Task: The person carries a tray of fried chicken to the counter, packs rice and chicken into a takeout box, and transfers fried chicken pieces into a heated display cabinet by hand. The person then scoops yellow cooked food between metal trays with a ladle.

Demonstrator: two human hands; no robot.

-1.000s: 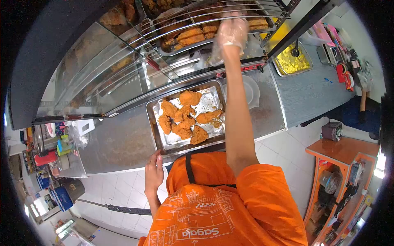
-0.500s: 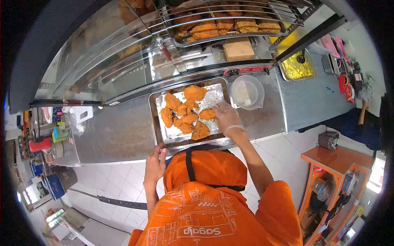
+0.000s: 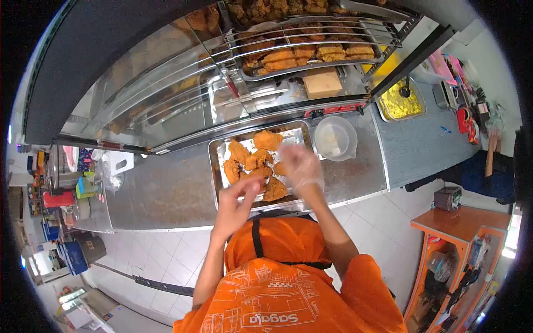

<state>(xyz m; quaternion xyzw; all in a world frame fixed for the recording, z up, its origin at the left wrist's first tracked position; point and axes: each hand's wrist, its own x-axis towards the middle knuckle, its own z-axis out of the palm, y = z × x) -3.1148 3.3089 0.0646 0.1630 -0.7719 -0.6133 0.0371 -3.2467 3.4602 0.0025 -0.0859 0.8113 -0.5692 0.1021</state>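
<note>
Chicken [image 3: 267,141] lies in the tray [image 3: 293,135] beneath my hands: left hand [image 3: 235,205] bare, thumb apart from curled fingers; gloved right hand [image 3: 301,169] blurred, its grip I cannot tell.

Single head-worn view, wide, corners blacked out. Looks forward and steeply down from above wearer's shirt [image 3: 333,294], six o'clock. Tray [image 3: 293,136] close, near centre; cabinet [image 3: 127,33] eleven to twelve; orange shelf [image 3: 449,223] farther, four.
</note>
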